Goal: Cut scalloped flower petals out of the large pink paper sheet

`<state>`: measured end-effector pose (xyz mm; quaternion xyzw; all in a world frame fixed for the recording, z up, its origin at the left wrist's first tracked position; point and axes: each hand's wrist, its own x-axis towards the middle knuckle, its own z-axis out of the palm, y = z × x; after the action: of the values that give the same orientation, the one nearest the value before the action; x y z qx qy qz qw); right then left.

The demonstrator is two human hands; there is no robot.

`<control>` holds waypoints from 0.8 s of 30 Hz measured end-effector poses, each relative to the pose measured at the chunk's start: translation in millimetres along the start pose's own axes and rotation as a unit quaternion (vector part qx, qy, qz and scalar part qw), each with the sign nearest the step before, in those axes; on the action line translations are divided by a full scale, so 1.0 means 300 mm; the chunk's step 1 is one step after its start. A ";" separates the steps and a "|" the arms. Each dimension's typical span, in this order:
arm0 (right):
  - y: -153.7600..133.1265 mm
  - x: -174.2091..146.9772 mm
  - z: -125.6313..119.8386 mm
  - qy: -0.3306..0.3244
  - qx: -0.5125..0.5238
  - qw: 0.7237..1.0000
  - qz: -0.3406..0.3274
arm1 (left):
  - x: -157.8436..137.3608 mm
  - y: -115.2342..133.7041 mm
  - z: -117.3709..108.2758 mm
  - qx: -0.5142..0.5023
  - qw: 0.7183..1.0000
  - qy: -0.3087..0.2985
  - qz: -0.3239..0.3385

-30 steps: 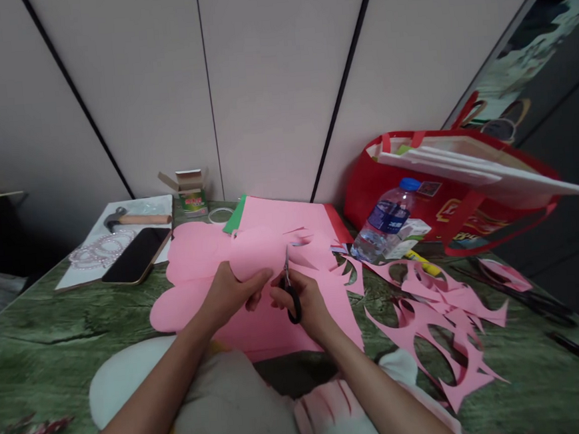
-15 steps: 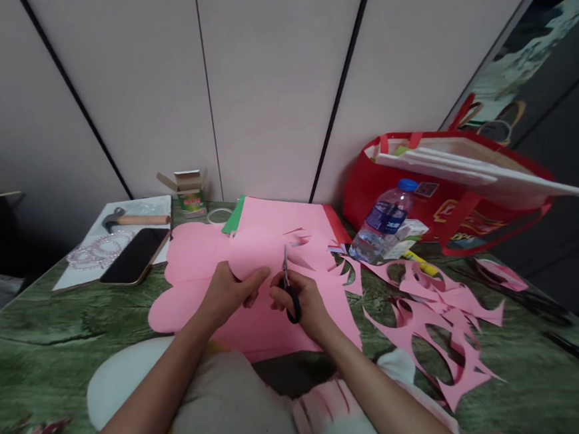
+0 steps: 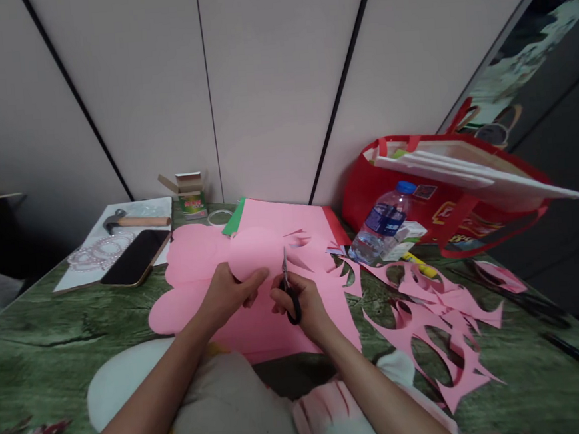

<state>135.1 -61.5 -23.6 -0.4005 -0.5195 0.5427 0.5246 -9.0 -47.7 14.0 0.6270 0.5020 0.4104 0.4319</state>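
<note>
Black-handled scissors (image 3: 292, 297) are in my right hand (image 3: 303, 303), its fingers wrapped in the loops and the blades pointing away from me. My left hand (image 3: 232, 292) pinches the edge of a pink paper piece (image 3: 257, 249) just left of the blades. Beneath both hands lie more pink paper sheets (image 3: 288, 331), overlapping one another. Rounded pink cut-outs (image 3: 196, 251) spread out left of my left hand. Whether the blades touch the paper is hard to make out.
Pink offcuts (image 3: 428, 326) lie to the right. Behind them stand a water bottle (image 3: 383, 223) and a red bag (image 3: 366, 171). At left are a phone (image 3: 135, 257), a hammer (image 3: 137, 221) and beads (image 3: 99, 252); a small open box (image 3: 192, 201) stands near the wall.
Almost nothing differs. Both hands, the scissors and the pink paper keep nearly the same places; the view has shifted very slightly.
</note>
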 end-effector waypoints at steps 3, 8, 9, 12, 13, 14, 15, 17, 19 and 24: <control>0.002 0.000 0.001 0.000 0.002 1.000 0.001 | 0.000 -0.001 0.000 0.000 1.000 0.000 0.001; -0.001 0.000 0.003 0.001 0.006 1.000 0.001 | 0.000 -0.003 -0.001 0.001 1.000 0.002 0.002; -0.002 -0.001 0.003 0.001 0.006 1.000 0.001 | 0.000 -0.004 -0.002 0.001 1.000 0.003 0.002; -0.003 -0.001 0.003 0.001 0.007 1.000 0.002 | 0.002 -0.006 -0.002 -0.002 1.000 0.006 0.002; -0.001 -0.001 0.003 0.000 0.008 1.000 0.002 | 0.002 -0.007 -0.002 -0.003 1.000 0.006 0.002; 0.000 0.000 0.003 0.000 0.009 1.000 0.002 | 0.003 -0.008 -0.002 -0.004 1.000 0.005 0.003; 0.003 0.000 0.003 0.000 0.010 1.000 0.002 | 0.003 -0.009 -0.002 -0.004 1.000 0.005 0.004; 0.006 0.001 0.002 -0.001 0.011 1.000 0.003 | 0.003 -0.011 -0.002 -0.005 1.000 0.005 0.006; 0.009 0.002 0.002 -0.001 0.011 1.000 0.003 | 0.003 -0.012 -0.002 -0.005 1.000 0.006 0.008; 0.007 0.001 0.001 0.000 0.014 1.000 0.003 | 0.004 -0.010 -0.003 -0.005 1.000 0.010 0.009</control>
<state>134.3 -61.1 -25.6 -0.3949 -0.5109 0.5513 0.5283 -10.4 -45.9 11.5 0.6253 0.4989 0.4226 0.4261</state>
